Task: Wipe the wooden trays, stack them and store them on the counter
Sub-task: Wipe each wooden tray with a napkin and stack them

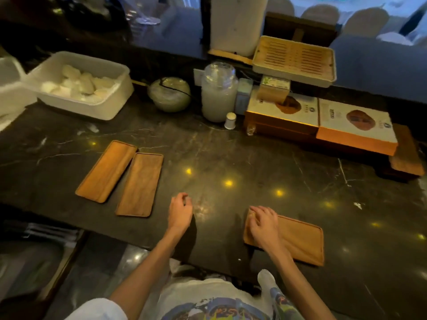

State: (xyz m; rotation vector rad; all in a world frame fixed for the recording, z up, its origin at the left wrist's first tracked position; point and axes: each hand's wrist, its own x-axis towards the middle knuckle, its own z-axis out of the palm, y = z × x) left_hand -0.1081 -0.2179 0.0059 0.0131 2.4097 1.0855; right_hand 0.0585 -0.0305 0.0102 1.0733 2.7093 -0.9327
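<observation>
Three wooden trays lie on the dark marbled worktop. Two sit side by side at the left, touching at their far corners — the left tray angled, the middle tray beside it. The third tray lies near the front edge at the right, its left end covered by the right hand.

The right hand rests on that end with fingers curled down; whether it grips the rim or merely presses cannot be told, since the fingertips hide the edge. No cloth can be made out under it. The left hand hovers over bare worktop between the trays, fingers loosely curled and holding nothing that can be seen.

Much of the back is blurred. A white tub holds pale lumps — rolled cloths or something else, unclear. Beside it stand a round greenish pot, a cloudy glass jar and a small white shaker. Printed boxes lie stacked at the right, their lettering unreadable, with a slatted bamboo tray perched above. More wood shows beyond the boxes, partly hidden behind them.
</observation>
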